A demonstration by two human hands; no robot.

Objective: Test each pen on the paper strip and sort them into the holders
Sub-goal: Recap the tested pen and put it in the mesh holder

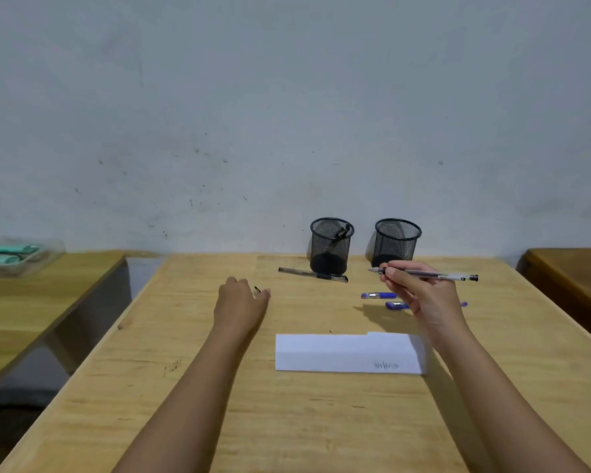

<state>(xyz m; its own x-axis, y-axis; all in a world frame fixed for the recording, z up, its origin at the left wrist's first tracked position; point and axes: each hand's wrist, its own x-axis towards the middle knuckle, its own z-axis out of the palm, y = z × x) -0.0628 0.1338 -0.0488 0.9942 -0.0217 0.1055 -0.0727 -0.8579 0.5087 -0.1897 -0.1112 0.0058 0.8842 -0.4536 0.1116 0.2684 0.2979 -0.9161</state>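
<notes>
Your right hand pinches a slim clear-barrelled pen in its fingertips. The pen's long axis runs 9 to 3 o'clock, with the bare tip at 9. The white paper strip lies flat on the wooden tabletop at 6 o'clock from that hand, so that hand is the nearer. The right holder, black wire mesh and round, stands at 12. Your left hand rests at 9; a small dark piece shows at its thumb, but I cannot tell whether it is held.

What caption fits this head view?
Right hand holds a pen before two holders; left hand pinches a cap; paper strip nearer.
</notes>
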